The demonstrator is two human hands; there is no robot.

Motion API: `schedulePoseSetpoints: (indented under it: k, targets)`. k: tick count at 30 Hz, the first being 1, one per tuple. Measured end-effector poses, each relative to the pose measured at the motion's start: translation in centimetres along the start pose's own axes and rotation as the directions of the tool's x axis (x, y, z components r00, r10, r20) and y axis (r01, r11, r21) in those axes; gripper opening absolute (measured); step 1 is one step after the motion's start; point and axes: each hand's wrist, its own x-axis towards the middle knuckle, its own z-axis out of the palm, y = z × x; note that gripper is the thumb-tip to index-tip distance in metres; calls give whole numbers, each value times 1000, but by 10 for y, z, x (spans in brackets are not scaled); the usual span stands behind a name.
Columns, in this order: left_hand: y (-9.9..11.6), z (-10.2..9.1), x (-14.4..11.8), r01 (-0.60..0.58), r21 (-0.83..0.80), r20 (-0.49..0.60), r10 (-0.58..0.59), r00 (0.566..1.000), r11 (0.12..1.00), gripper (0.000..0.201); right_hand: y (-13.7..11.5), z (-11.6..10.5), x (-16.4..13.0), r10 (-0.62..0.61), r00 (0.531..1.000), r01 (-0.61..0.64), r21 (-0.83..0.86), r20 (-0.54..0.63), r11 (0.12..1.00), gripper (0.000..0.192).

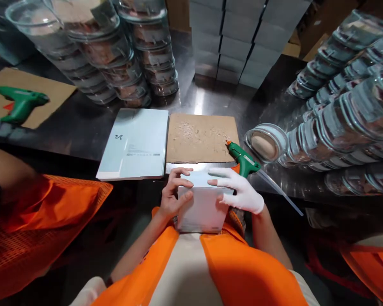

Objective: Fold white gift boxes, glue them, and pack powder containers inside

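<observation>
A white box (202, 210) is held upright against my body at the table's near edge. My left hand (178, 193), bare, grips its left side, with the thumb on the near face and fingers curled over the top. On the opposite side my right hand (238, 191), in a white glove with bare fingertips, holds the box's top and near face. Just beyond lies a cardboard sheet (201, 140) spotted with dried glue. A green glue gun (244, 159) rests with its orange nozzle on that sheet's right edge, a clear glue stick (282, 193) trailing behind it.
Flat white printed sheets (137, 144) lie stacked to the left. Clear round tubs (127, 63) stand in tall stacks at the back left; more tubs (341, 123) fill the right. White boxes (232, 42) are piled behind. Another glue gun (21, 102) and a co-worker's orange vest (47, 212) are at left.
</observation>
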Motion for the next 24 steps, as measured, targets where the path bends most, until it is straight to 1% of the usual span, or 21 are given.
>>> schedulePoseSetpoints:
  k: [2,4,5,6,7,8,9,10,11,12,13,14,15,17,18,19,20,21,22,23,24]
  targets:
    - [3,1,-1,2,12,-4,-2,1000,1000,28,-2,4,2,-13,999,14,-38,34,999,33]
    - [7,1,-2,-5,18,-13,5,1000,1000,24,1,8,1,5,999,-4,-21,32,1000,32]
    - [10,1,-1,-6,24,-21,7,1000,1000,24,4,10,-2,31,1000,-31,-3,-3,1000,37]
    - [13,0,1,-10,26,-43,11,999,1000,24,7,10,-7,73,995,-71,23,-73,997,49]
    - [17,-1,4,-15,21,-85,17,996,1000,23,11,11,-13,127,977,-118,60,-169,991,68]
    - [21,-3,7,-28,3,-159,28,987,1000,21,14,12,-22,192,940,-170,102,-282,980,87]
    - [25,-5,11,-47,-22,-260,39,965,999,18,16,14,-31,265,887,-226,146,-378,963,99]
    - [29,-7,14,-78,-48,-378,54,924,996,16,16,17,-42,339,841,-284,190,-422,940,101]
    - [31,-7,17,-116,-67,-488,68,870,991,16,15,21,-52,412,817,-342,236,-403,910,95]
    - [32,-7,19,-151,-78,-574,80,815,985,19,13,26,-60,475,817,-397,279,-327,874,90]
    - [32,-6,20,-177,-79,-631,88,771,981,21,10,32,-68,520,822,-442,314,-234,840,86]
    - [30,-4,19,-179,-80,-651,84,754,981,22,6,37,-73,545,820,-470,341,-173,814,84]
    - [28,-2,17,-154,-87,-639,64,766,984,22,2,40,-76,562,807,-478,359,-179,801,81]
    - [24,-2,12,-55,-53,-560,15,828,997,23,-6,36,-77,562,734,-462,327,-381,825,67]
    - [24,-4,9,-19,19,-517,26,856,1000,27,-11,29,-75,525,708,-455,263,-472,851,58]
    - [26,-7,8,-14,129,-462,73,884,992,31,-15,20,-73,470,723,-448,173,-506,877,50]
    - [31,-12,7,-45,260,-386,147,911,965,38,-20,9,-69,399,783,-422,64,-476,904,43]
    - [36,-17,8,-100,390,-280,221,934,915,49,-24,-1,-65,317,865,-366,-56,-388,929,38]
    - [43,-21,10,-162,491,-138,260,956,856,65,-29,-10,-60,232,936,-281,-167,-263,945,33]
    - [49,-25,13,-211,548,12,245,970,809,82,-33,-17,-54,157,979,-186,-257,-132,948,30]
    - [54,-27,16,-249,574,155,195,968,780,95,-36,-22,-47,93,996,-94,-317,-17,944,30]
